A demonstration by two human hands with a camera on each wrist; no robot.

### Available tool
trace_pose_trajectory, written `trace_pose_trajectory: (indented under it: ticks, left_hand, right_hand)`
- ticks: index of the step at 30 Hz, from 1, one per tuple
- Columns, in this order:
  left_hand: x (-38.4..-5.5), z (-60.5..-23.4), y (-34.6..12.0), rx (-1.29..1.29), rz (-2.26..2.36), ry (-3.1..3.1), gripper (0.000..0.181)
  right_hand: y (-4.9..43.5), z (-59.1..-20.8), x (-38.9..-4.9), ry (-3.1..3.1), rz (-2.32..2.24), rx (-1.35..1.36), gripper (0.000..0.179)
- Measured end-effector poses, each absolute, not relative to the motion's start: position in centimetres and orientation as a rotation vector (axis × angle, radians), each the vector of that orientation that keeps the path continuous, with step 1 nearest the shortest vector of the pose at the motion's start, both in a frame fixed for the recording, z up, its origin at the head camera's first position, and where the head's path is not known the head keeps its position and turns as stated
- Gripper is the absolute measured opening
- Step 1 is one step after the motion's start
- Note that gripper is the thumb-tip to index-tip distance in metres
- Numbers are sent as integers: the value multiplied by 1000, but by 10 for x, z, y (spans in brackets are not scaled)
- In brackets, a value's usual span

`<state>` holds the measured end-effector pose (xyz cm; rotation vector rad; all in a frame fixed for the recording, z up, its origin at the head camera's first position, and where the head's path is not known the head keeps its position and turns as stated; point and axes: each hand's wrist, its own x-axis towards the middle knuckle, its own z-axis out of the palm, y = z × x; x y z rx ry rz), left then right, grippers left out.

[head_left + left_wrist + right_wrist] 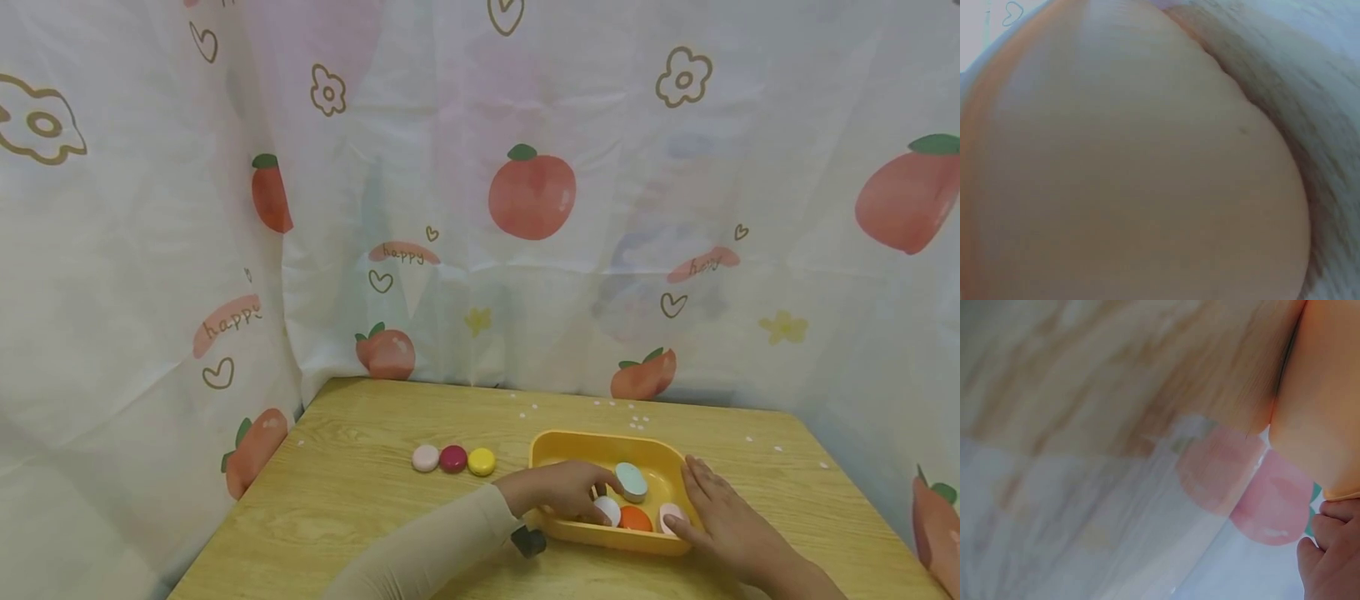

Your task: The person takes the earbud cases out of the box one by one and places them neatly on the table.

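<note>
A yellow rectangular basin (592,537) stands on the wooden table, also filling the upper right of the right wrist view as an orange wall (1322,394). My left hand (573,487) reaches in over its left side, fingers bent about a white round piece (609,510). Just beyond the fingertips a pale mint round piece (632,482) leans in the basin. Alongside the white one lie an orange-red piece (635,519) and a pale pink piece (670,515). My right hand (731,525) rests along the right rim, fingers straight, thumb beside the pink piece. Skin fills most of the left wrist view.
Left of the basin, a pale pink piece (425,458), a maroon piece (453,459) and a yellow piece (482,462) sit in a row. Several small white specks (637,421) dot the table's far part. A printed curtain (540,300) hangs behind the table.
</note>
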<state>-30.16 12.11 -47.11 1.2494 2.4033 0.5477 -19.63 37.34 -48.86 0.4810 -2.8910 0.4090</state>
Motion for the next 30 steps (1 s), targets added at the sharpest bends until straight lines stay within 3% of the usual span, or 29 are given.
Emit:
trace_pose_trajectory:
  ticks: [10, 19, 30]
  left_hand:
    - [-306, -469, 115, 1147, 838, 2333, 51]
    - [-304, -459, 98, 1000, 1230, 2152, 31]
    - [-313, -456, 75, 894, 1314, 2201, 26]
  right_hand:
    - [373, -489, -195, -2882, 406, 487, 78]
    - [374, -491, -197, -2886, 397, 483, 79]
    - [375, -491, -197, -2886, 415, 485, 79]
